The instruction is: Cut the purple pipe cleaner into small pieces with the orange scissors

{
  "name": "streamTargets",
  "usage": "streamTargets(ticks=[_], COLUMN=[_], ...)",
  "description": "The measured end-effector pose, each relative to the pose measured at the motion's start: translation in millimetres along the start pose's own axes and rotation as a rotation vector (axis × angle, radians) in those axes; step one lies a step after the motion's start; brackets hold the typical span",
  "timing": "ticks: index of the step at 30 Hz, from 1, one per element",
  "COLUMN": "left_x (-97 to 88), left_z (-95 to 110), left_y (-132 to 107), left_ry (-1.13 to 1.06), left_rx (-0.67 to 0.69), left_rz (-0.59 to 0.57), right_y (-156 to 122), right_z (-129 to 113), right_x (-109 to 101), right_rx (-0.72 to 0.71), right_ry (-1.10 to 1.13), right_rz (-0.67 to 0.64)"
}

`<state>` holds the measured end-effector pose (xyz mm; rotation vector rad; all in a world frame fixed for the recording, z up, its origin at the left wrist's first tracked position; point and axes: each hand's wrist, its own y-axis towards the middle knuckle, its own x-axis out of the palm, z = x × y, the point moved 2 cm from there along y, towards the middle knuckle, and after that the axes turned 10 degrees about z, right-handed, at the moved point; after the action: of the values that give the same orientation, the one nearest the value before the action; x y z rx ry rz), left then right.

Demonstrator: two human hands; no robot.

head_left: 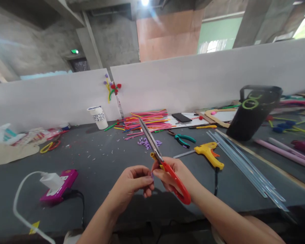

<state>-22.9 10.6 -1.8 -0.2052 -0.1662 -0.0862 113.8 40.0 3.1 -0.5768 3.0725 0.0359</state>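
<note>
My right hand [176, 174] is closed round the red handles of a pair of scissors [165, 162], whose closed blades point up and away toward the far wall. My left hand [133, 181] is pinched, its fingertips meeting my right thumb on a tiny purple piece [152, 175] just left of the scissor handles. Both hands hover above the near edge of the dark grey table [104, 169]. A small heap of purple cut bits [147, 142] lies on the table beyond the hands.
A yellow glue gun [209, 154], clear glue sticks [244, 166], green-handled pliers [184, 138] and a black container [254, 112] lie to the right. Coloured pipe cleaners [147, 120], a paper cup [98, 117] and a phone [181, 117] sit by the white partition. A magenta power strip with a white plug [58, 184] is on the left.
</note>
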Motion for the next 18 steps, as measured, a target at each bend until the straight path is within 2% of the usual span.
streamTargets(ticks=[5, 11, 18], left_x=[1.5, 1.7, 5.2], left_z=[1.0, 3.8, -1.6], left_y=[1.2, 2.5, 3.0], left_ry=[0.059, 0.224, 0.371], left_rx=[0.048, 0.178, 0.225], left_rz=[0.003, 0.162, 0.225], right_y=[-1.9, -1.7, 2.8], right_z=[1.7, 1.7, 7.5], right_x=[-0.6, 1.3, 1.4], right_rx=[0.009, -0.026, -0.124], right_ry=[-0.034, -0.187, -0.366], right_rz=[0.002, 0.113, 0.219])
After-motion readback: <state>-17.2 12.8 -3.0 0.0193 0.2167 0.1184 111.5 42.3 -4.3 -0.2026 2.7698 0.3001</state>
